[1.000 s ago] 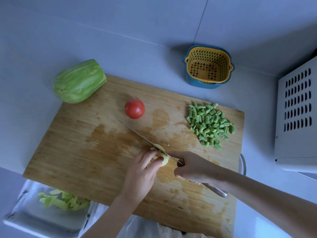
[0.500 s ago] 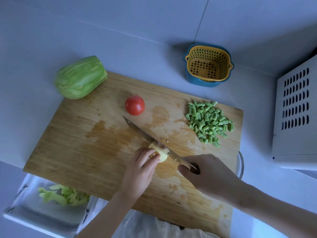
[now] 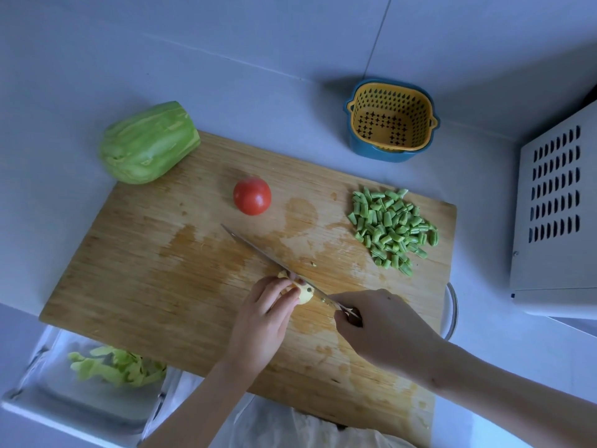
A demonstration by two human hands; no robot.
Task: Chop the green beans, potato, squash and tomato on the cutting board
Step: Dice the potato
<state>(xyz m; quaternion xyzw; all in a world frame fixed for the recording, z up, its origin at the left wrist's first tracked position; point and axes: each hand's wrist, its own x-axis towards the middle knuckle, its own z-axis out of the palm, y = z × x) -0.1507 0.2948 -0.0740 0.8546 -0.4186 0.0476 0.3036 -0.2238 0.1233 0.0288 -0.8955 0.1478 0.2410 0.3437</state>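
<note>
One wet board (image 3: pixel 145 286), grey counter (image 3: pixel 58 221) | left fingers (image 3: pixel 271 291) pinch potato (image 3: pixel 305 294) | right fingers (image 3: pixel 345 302) grip knife (image 3: pixel 255 248)

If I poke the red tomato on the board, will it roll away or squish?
Probably it would roll: the tomato is round and whole, sitting free on the flat cutting board with nothing against it. Its shiny skin looks smooth, so it may be slippery to grab.
</note>
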